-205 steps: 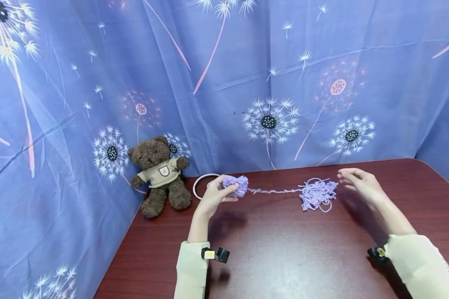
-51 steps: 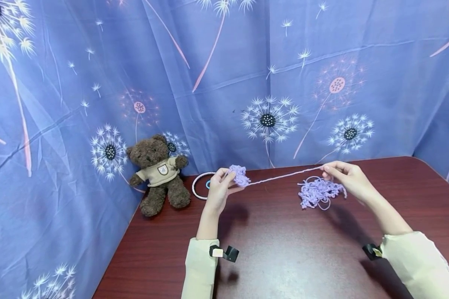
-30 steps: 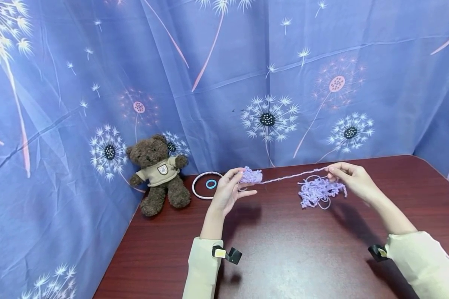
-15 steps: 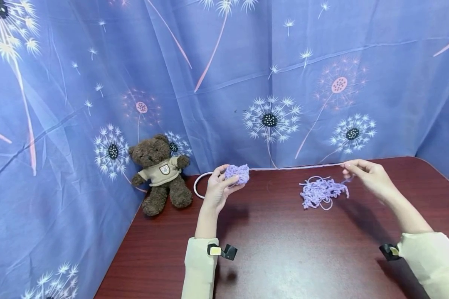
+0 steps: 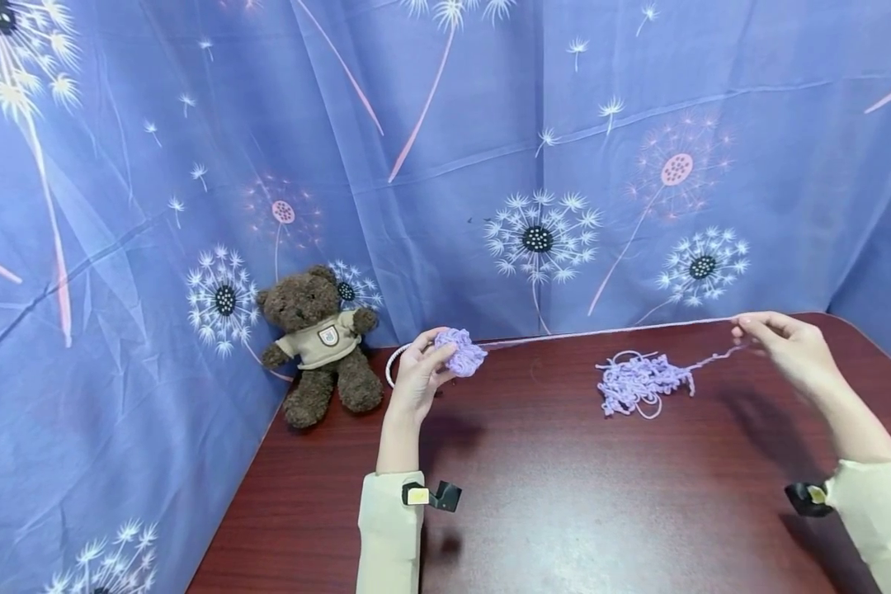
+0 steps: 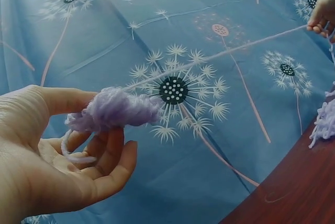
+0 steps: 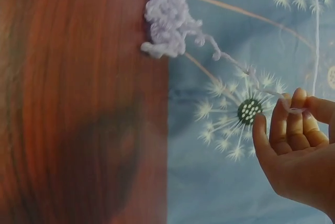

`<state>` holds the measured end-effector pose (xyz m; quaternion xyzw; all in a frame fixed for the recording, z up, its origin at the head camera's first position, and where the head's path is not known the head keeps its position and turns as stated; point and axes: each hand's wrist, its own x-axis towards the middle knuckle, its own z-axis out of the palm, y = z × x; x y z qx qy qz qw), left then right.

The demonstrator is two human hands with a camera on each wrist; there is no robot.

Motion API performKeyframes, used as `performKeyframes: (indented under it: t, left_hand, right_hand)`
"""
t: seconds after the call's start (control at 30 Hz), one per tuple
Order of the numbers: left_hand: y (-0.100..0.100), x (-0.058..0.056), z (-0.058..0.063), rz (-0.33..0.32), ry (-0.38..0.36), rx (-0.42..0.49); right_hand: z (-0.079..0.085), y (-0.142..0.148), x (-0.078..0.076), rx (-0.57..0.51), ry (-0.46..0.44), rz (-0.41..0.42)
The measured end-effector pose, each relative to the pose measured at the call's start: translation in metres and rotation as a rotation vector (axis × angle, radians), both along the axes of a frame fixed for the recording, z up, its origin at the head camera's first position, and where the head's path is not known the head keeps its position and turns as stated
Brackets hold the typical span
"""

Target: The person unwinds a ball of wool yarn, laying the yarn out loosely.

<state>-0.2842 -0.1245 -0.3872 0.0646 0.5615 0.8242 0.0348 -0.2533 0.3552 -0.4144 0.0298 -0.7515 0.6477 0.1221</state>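
Observation:
My left hand (image 5: 413, 381) holds a small wound bundle of lilac yarn (image 5: 462, 353) above the table. In the left wrist view the thumb presses the yarn bundle (image 6: 118, 110) from above with fingers curled beneath, and a loose tail (image 6: 67, 145) hangs over them. A taut yarn strand (image 5: 601, 332) runs from it to my right hand (image 5: 790, 346), which pinches it between thumb and fingertips. From those fingertips a kinked length (image 7: 235, 63) leads down to a loose tangle of lilac yarn (image 5: 642, 384) on the table.
A brown teddy bear (image 5: 319, 346) in a beige top sits at the table's left back edge. Partly behind my left hand lies a white ring (image 5: 390, 367). The dark red table (image 5: 549, 478) meets a blue dandelion-print curtain (image 5: 445, 247) at the back.
My right hand, which was free at first, has pinched the strand and drawn it rightward, lengthening it and lifting more yarn from the tangle. My left hand has shifted slightly left over the last second.

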Motion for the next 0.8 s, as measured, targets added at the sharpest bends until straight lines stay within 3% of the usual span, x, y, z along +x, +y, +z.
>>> performKeyframes:
  t: [0.47, 0.8]
  left_hand:
    - [-0.018, 0.0, 0.004, 0.15, 0.014, 0.08]
    - [-0.038, -0.001, 0.008, 0.26, 0.011, 0.169]
  right_hand:
    - [-0.021, 0.023, 0.004, -0.234, -0.006, 0.038]
    - [-0.028, 0.03, 0.007, -0.29, -0.032, -0.015]
